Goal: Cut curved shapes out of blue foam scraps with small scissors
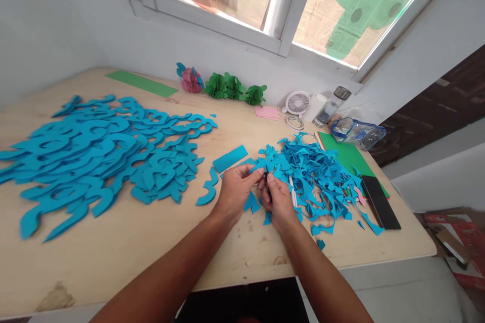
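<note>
My left hand [237,189] is closed, thumb and fingers pinching a small piece of blue paper [259,165]. Right beside it, fingertips almost meeting, my right hand [280,197] is curled closed around something dark that its fingers mostly hide; I cannot make out what it is. Both hands are above the near left side of a heap of blue paper scraps [314,176]. A blue paper strip [230,158] and a wavy blue cutout [209,187] lie left of my left hand.
Wavy blue cutouts [83,146] and a pile of smaller blue shapes [166,171] cover the table's left. Along the wall are a green strip [142,83], paper flowers [225,86], a small fan [297,103] and a bottle [333,106]. A phone [381,202] lies near the right edge.
</note>
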A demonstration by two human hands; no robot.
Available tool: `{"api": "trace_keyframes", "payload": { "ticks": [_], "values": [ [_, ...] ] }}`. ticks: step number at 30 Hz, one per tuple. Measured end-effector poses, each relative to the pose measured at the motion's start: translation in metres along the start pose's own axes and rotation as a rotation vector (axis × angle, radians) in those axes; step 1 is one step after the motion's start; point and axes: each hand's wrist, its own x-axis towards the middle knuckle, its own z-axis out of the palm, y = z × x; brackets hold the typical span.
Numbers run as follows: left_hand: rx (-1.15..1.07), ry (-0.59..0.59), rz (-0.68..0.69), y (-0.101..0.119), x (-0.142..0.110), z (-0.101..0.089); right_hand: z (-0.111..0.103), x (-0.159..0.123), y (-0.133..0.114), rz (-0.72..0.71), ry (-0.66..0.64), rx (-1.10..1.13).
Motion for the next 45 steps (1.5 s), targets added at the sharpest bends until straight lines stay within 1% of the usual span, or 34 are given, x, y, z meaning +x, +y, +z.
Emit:
{"api": "trace_keyframes", "payload": {
  "ticks": [6, 11, 17, 25, 30, 35, 38, 41, 43, 45],
  "values": [
    [-0.024, 0.002, -0.042, 0.0, 0.001, 0.0, 0.002, 0.0, -0.003, 0.017, 0.001, 0.037],
    [-0.089, -0.013, -0.072, 0.002, 0.001, 0.001, 0.002, -0.001, -0.002, 0.032, 0.001, 0.056],
    [-0.122, 0.044, -0.091, 0.002, 0.003, -0.002, 0.0, 0.0, -0.002, 0.052, 0.0, 0.064],
    [-0.081, 0.049, -0.08, 0.001, 0.003, -0.003, 0.001, 0.0, -0.002, 0.074, 0.0, 0.049],
    [-0.037, 0.072, -0.024, 0.003, 0.005, -0.006, -0.001, 0.001, -0.002, 0.071, -0.013, 0.017],
    [0.141, 0.038, 0.059, 0.008, 0.01, -0.013, -0.003, 0.001, -0.004, 0.056, -0.039, -0.007],
    [0.193, 0.031, 0.076, 0.01, 0.011, -0.015, -0.004, 0.001, -0.006, 0.059, -0.047, -0.007],
    [0.177, -0.014, 0.043, 0.009, 0.011, -0.014, -0.004, 0.001, -0.007, 0.055, -0.031, 0.004],
    [0.132, -0.049, 0.0, 0.008, 0.01, -0.013, -0.004, 0.001, -0.007, 0.05, -0.01, 0.013],
    [0.059, -0.056, -0.048, 0.007, 0.01, -0.012, -0.004, 0.001, -0.008, 0.047, 0.007, 0.018]
  ]
}}
